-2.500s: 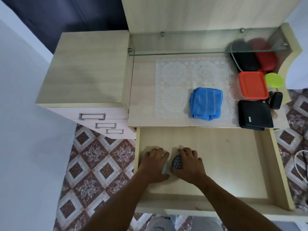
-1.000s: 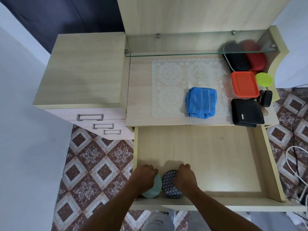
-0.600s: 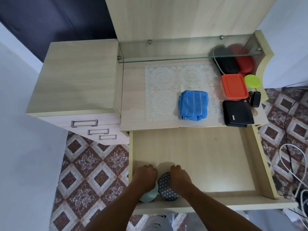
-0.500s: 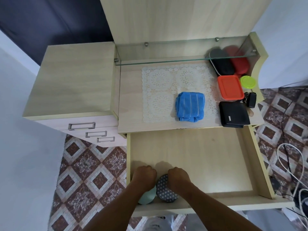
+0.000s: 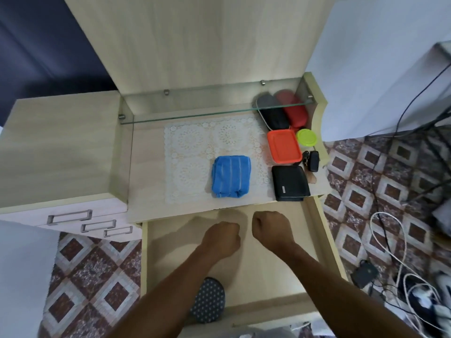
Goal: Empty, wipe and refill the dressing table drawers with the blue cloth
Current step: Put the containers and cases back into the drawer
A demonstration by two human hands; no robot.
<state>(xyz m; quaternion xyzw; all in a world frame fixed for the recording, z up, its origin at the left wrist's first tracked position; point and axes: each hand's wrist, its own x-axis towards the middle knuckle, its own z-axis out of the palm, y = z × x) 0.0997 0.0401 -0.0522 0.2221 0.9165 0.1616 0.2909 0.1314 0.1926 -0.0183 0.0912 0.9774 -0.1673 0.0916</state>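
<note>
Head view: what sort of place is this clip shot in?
Most likely a home bedroom or dressing corner: a wooden dressing table with a glass shelf and lace mat, its drawer pulled open, standing on patterned floor tiles with loose cables.

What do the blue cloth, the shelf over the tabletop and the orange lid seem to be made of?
The blue cloth looks like terry towelling, soft and matte, with paler woven stripes. The shelf seems clear glass: greenish edge, things showing through it. The orange lid is probably plastic, smooth with a raised rim.
</note>
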